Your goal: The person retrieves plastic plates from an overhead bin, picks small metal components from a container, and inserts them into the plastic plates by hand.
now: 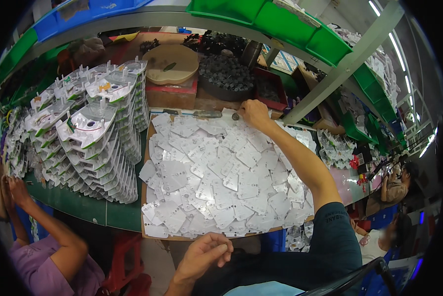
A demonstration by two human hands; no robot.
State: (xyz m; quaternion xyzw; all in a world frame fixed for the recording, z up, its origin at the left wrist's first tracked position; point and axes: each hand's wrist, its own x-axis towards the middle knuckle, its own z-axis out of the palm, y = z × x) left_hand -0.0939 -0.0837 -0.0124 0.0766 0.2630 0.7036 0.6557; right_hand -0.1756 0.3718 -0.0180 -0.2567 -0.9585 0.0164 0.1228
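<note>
Your right hand [253,114] is at the far edge of the heap, fingers bent down, tips hidden; can't tell whether it grasps anything. Small dark round piece [235,117] just left of those fingers. White flat plates [216,172] heaped on the near side of that grip. Your left hand [206,252], just nearer you than the heap: loosely curled, can't tell if anything's inside. Beyond the right grip: grey pieces [226,73], red tray [275,104]. Well left: stacked white housings [95,130].
</note>
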